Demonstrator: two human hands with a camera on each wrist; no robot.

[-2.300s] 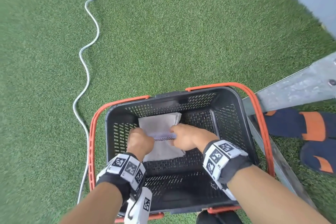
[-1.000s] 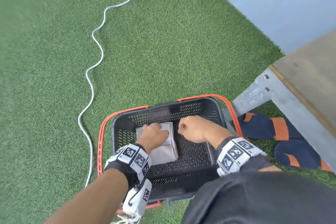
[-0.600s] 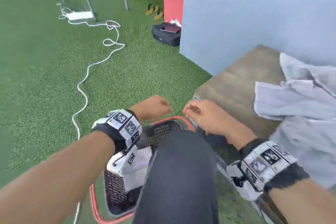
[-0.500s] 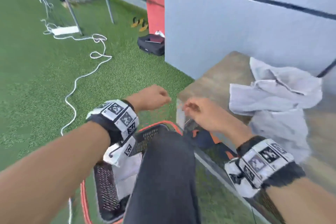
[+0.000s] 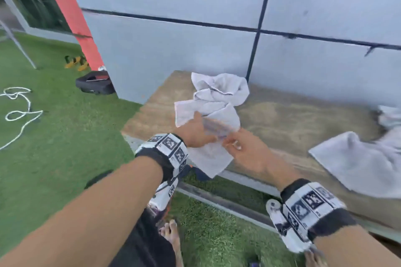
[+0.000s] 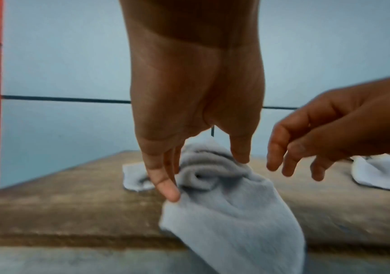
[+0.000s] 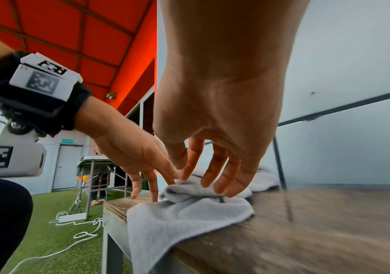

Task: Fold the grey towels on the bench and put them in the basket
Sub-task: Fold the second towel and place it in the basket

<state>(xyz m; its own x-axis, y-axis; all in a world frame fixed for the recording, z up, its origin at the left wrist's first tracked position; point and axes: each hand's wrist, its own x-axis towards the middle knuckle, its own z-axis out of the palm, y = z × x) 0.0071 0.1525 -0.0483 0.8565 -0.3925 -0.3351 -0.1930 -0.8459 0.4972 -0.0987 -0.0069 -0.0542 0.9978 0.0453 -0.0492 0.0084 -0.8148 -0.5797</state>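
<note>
- The crumpled grey towel (image 5: 213,115) lies on the left end of the counter (image 5: 293,119), one corner hanging over the near edge.
- We judge it soft, light and limp: it will sag and bunch if lifted from the middle, so two corners or one hemmed edge look like the best places to take hold.
- Our left hand (image 5: 195,134) reaches down with fairly straight fingers (image 6: 165,187) touching the bunched cloth; we see no closed grip.
- Our right hand (image 5: 245,149) hovers just right of it, fingers (image 7: 222,178) loosely spread and holding nothing.
- A second towel (image 5: 358,162) lies well apart on the right, and a further bit of pale cloth (image 5: 389,116) is cut off at the frame edge.
- The basket is out of view, the towel's corners are buried in folds, and motion blur smears the head view.
</note>
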